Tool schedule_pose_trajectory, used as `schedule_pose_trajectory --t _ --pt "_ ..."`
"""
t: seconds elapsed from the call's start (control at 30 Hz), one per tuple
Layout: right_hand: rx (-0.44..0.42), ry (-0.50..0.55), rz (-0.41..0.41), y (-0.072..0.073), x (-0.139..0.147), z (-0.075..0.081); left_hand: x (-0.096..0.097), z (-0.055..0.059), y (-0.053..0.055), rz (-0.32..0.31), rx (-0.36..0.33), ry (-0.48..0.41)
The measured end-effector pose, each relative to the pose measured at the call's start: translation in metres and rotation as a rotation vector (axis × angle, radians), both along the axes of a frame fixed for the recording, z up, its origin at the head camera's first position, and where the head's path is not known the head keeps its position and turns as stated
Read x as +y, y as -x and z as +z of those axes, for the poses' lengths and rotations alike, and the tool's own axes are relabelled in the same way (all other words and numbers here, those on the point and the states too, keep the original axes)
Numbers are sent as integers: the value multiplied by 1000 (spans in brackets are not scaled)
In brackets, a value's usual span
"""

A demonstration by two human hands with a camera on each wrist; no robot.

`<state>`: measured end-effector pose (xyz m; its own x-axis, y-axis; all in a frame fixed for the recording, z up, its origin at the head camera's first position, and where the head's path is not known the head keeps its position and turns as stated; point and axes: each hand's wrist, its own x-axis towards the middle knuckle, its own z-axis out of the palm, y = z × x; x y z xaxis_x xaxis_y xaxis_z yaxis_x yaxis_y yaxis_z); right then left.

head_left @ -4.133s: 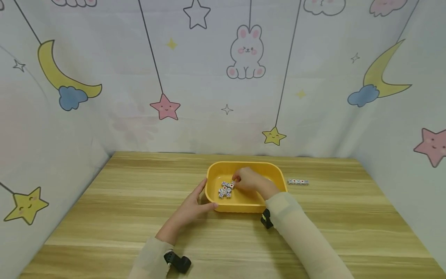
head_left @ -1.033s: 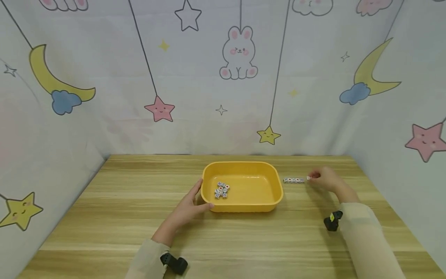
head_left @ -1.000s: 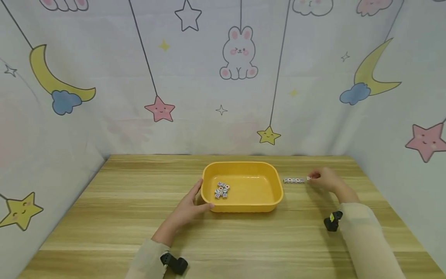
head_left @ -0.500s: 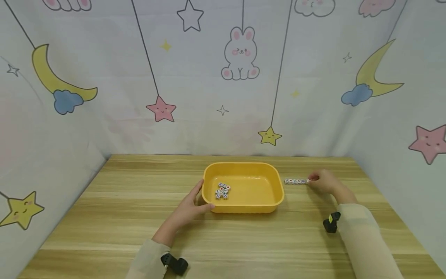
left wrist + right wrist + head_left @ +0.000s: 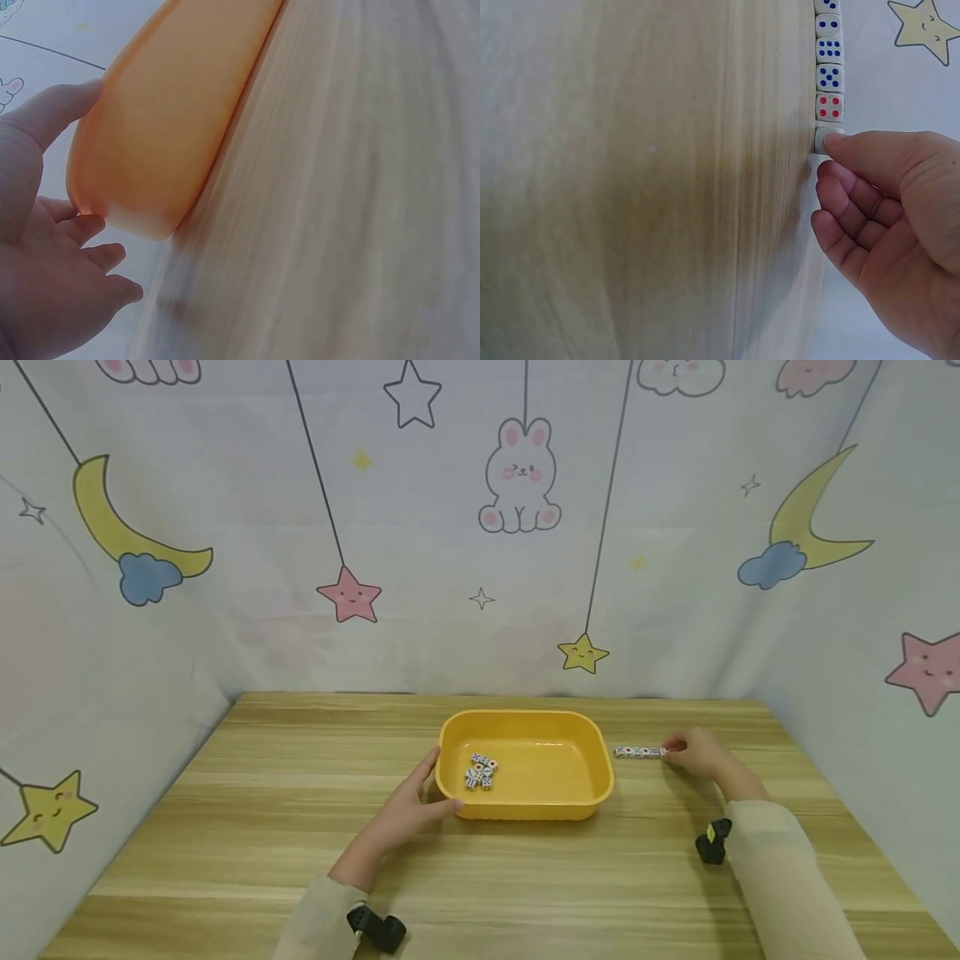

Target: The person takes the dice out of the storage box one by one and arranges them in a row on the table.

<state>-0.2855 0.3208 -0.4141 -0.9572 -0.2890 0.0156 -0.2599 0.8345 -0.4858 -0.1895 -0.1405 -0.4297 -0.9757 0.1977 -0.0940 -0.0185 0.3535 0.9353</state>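
Note:
A yellow plastic tub (image 5: pixel 536 810) stands mid-table, with several white dice (image 5: pixel 480 771) loose in its left part. At its near left corner rests my left hand (image 5: pixel 405 806), thumb on the near rim and fingers spread along the left side. In the left wrist view, the thumb and one fingertip touch the tub wall (image 5: pixel 165 112). To the right of the tub runs a straight row of dice (image 5: pixel 636 752). My right hand (image 5: pixel 701 754) pinches a die (image 5: pixel 823 140) at the row's right end. That die is against or very near its neighbour; fingertips partly hide it.
The wood-grain table (image 5: pixel 525 885) reaches back to a printed curtain (image 5: pixel 450 652), which also hangs along both sides. The tub's right wall stands just left of the dice row. A black wrist camera (image 5: pixel 712 841) sits on each sleeve.
My right hand has gone from inside the tub to the row's right end, carrying a die. Over the last second the gap between that die and the row has closed. The left hand has stayed.

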Motion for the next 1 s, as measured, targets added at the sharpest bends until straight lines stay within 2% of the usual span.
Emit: schedule_pose_trajectory --t 0.2,0.4,0.53,0.63,0.77,1.0 --pt "14 10 7 -2 0 0 0 1 0 2 -6 -3" --pt "5 80 35 0 6 4 0 1 0 -3 -6 -7" --pt "14 92 36 0 -3 19 0 1 0 -3 -1 -8" --pt "23 73 24 -5 -21 38 -1 1 0 -1 4 -11" --pt "55 51 53 -6 -44 57 -1 1 1 -2 8 -10" --pt "81 48 106 -8 -79 71 -1 -1 0 -13 14 -5"
